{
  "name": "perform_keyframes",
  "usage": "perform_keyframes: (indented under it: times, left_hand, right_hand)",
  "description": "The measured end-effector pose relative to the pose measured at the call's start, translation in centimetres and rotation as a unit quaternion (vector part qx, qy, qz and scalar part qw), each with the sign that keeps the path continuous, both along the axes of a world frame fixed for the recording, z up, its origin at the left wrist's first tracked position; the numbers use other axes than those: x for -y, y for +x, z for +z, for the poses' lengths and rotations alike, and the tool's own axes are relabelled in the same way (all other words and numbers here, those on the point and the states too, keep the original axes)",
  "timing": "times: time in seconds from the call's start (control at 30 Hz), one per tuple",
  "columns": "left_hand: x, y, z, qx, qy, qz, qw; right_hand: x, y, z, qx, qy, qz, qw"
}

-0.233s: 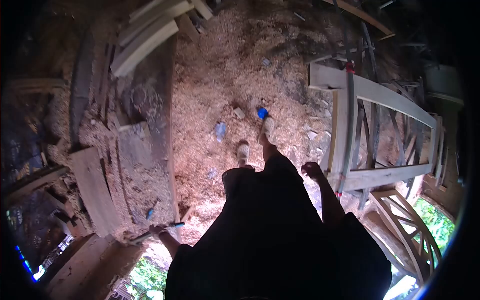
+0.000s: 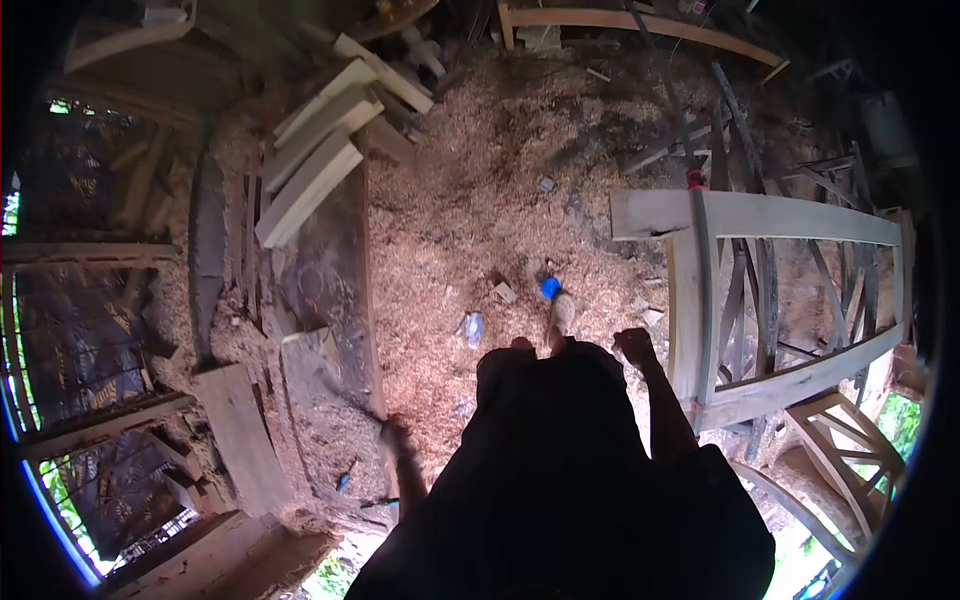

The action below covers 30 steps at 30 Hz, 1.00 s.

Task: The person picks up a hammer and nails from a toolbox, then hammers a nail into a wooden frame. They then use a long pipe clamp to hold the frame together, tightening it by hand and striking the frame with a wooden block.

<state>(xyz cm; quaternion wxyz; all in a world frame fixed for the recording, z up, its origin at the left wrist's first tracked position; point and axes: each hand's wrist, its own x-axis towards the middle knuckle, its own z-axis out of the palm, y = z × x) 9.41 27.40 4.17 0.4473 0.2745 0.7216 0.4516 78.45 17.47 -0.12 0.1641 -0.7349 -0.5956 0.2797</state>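
Note:
My left hand (image 2: pixel 396 437), smeared by motion, is closed round a dark, long-handled tool (image 2: pixel 350 397) beside the bench. The tool points up and to the left; its far end is too blurred for me to tell its kind. Two blue-handled tools lie on the bench, one (image 2: pixel 344 481) to the left of that hand and the other (image 2: pixel 376 503) below it. My right hand (image 2: pixel 635 347) hangs with curled fingers and nothing visible in it. It is just left of a pale wooden frame (image 2: pixel 686 300), apart from it, with a red clamp (image 2: pixel 696 180) at the frame's top.
Wood shavings (image 2: pixel 470 180) cover the floor. A plastic bottle (image 2: pixel 473 328), a small wood block (image 2: pixel 504 292) and a blue object (image 2: pixel 550 288) lie near my feet. Stacked beams (image 2: pixel 312 190) rest at the upper left. A latticed wooden piece (image 2: pixel 845 455) stands lower right.
My left hand has moved up and right in view, bringing the long-handled tool off the bench's lower end. My right hand stays beside the frame. The whole view has shifted.

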Motion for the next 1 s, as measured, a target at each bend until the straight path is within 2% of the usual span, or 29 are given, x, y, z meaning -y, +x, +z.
perform_keyframes:
  times: [0.03,0.07,0.1,0.13,0.2,0.27,0.33,0.37,0.4,0.47,0.5,0.53,0.6,0.63,0.67,0.7,0.73,0.77,0.8,0.83,0.87,0.93,1.0]
  left_hand:
    - [-2.7,5.8,1.3,-0.202,0.179,-0.254,0.929]
    - [-7.1,10.5,1.6,-0.354,0.243,-0.366,0.825]
    - [-10.4,17.0,5.3,-0.131,0.057,-0.303,0.942]
    - [-13.2,23.7,10.1,0.112,-0.133,-0.209,0.962]
    - [-18.6,31.6,12.5,0.087,-0.156,-0.339,0.924]
    - [-23.2,39.3,16.6,0.063,-0.084,-0.462,0.88]
    - [-27.6,45.3,18.5,0.121,-0.094,-0.525,0.837]
    - [-30.4,47.9,21.0,0.075,-0.078,-0.597,0.795]
    - [-33.1,50.2,22.5,0.028,-0.06,-0.665,0.744]
    - [-37.4,53.8,20.9,0.089,0.008,-0.712,0.696]
    - [-40.2,55.1,21.3,0.112,-0.03,-0.742,0.661]
    - [-42.6,56.0,18.6,0.138,-0.013,-0.722,0.678]
    - [-46.2,56.5,10.3,0.192,0.006,-0.683,0.705]
    - [-49.7,56.1,9.3,-0.114,0.125,-0.731,0.661]
    - [-54.0,55.6,8.1,-0.14,0.11,-0.764,0.62]
    - [-56.9,54.3,7.1,-0.161,0.085,-0.796,0.577]
    - [-60.1,52.4,6.5,-0.142,0.12,-0.785,0.591]
    - [-63.2,50.5,5.8,-0.124,0.156,-0.773,0.602]
    - [-66.6,49.7,8.5,-0.062,0.054,-0.715,0.695]
    - [-70.0,49.0,11.6,0.008,-0.032,-0.621,0.783]
    - [-73.4,48.4,13.3,-0.048,0.011,-0.625,0.779]
    - [-79.9,47.9,16.2,-0.072,-0.047,-0.604,0.793]
    - [-85.6,47.9,15.7,-0.046,-0.146,-0.569,0.808]
  right_hand:
    - [-2.6,1.0,0.3,-0.177,-0.037,-0.109,0.977]
    - [-5.7,1.3,1.5,-0.347,-0.073,-0.21,0.911]
    - [-9.7,1.4,6.3,-0.432,-0.092,-0.23,0.867]
    - [-13.9,1.0,11.4,-0.51,-0.111,-0.246,0.817]
    - [-20.0,1.8,11.1,-0.545,-0.033,-0.121,0.829]
    - [-26.3,2.1,17.3,-0.496,-0.029,-0.061,0.865]
    - [-31.7,1.5,23.1,-0.642,0.028,-0.124,0.756]
    - [-34.3,1.8,24.2,-0.706,0.055,-0.155,0.689]
    - [-37.0,2.9,23.5,-0.727,0.108,-0.158,0.659]
    - [-42.5,5.0,26.3,-0.734,0.179,-0.302,0.582]
    - [-44.6,8.1,23.6,-0.742,0.177,-0.319,0.562]
    - [-46.1,12.4,19.9,-0.75,0.176,-0.341,0.538]
    - [-48.7,17.8,16.7,-0.702,0.17,-0.464,0.513]
    - [-48.5,20.9,14.1,-0.655,0.119,-0.505,0.549]
    - [-47.4,23.7,10.9,-0.604,0.067,-0.54,0.582]
    - [-45.6,26.9,7.1,-0.53,-0.015,-0.56,0.636]
    - [-44.0,28.5,4.9,-0.449,-0.099,-0.57,0.68]
    - [-44.2,28.5,5.8,-0.369,-0.168,-0.57,0.715]
    - [-44.3,27.9,6.6,-0.287,-0.237,-0.563,0.738]
    - [-43.6,27.5,6.2,-0.302,-0.275,-0.535,0.74]
    - [-42.8,27.1,5.9,-0.32,-0.311,-0.506,0.738]
    - [-43.0,24.7,5.1,-0.256,-0.372,-0.481,0.751]
    - [-45.2,21.3,5.0,-0.26,-0.401,-0.49,0.729]
